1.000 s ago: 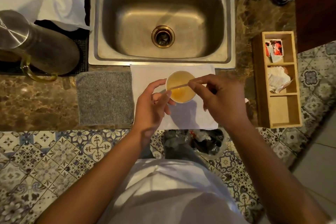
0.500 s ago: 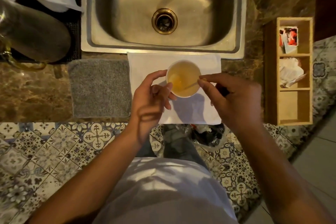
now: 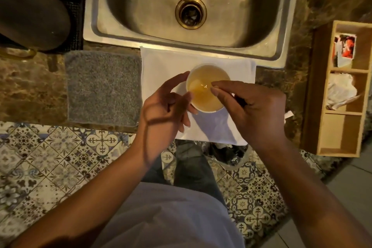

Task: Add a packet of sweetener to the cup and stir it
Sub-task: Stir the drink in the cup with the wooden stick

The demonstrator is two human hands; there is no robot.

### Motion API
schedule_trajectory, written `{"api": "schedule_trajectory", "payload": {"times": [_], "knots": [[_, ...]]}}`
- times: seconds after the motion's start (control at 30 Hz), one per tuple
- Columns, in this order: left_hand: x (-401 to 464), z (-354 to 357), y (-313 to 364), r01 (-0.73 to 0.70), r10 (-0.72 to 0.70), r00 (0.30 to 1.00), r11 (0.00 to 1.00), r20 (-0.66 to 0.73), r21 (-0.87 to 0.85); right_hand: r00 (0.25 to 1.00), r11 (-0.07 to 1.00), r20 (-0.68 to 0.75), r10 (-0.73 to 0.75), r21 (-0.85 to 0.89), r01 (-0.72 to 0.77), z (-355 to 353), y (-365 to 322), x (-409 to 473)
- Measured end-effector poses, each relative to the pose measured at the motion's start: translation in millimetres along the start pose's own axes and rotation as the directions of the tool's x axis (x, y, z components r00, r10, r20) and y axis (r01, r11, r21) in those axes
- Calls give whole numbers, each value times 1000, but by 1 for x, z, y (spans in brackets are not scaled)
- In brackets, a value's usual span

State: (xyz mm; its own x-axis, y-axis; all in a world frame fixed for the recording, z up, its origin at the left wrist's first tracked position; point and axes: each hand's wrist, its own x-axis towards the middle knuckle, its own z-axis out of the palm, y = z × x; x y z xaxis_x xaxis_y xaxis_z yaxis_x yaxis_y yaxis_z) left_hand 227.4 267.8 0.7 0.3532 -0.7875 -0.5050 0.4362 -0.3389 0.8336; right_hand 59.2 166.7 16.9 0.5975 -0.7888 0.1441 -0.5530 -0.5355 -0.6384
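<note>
While my right hand (image 3: 255, 110) pinches the stirrer over the cup (image 3: 207, 86), dead center on the desk, my left hand (image 3: 167, 106) cradles it loosely at 9 o'clock; a hard swirl could slosh tea onto the napkin (image 3: 161, 66).

Both hands crowd the cup (image 3: 207, 86); grey mat (image 3: 103, 88) lies bare.

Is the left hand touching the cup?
Touching. The head view shows the left hand with its fingers against the cup side.
</note>
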Motion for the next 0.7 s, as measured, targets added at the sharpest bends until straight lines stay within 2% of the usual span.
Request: {"api": "schedule_trajectory", "payload": {"times": [0.07,0.27,0.5,0.7], "knots": [[2,2,-1,1,-2,1000,999,-19,-50,1000,1000,-10,10,-1,-10,4,3,1],[3,4,3,22,-22,1000,998,0,-56,999,998,-19,-43,-41,42,12,8,3],[0,3,9,15,-14,1000,997,-14,75,992,961,124,35,-277,0,-5,1,7],[1,4,12,-30,35,999,978,-21,205,987,961,154,46,-277,-2,-8,-9,2]]}}
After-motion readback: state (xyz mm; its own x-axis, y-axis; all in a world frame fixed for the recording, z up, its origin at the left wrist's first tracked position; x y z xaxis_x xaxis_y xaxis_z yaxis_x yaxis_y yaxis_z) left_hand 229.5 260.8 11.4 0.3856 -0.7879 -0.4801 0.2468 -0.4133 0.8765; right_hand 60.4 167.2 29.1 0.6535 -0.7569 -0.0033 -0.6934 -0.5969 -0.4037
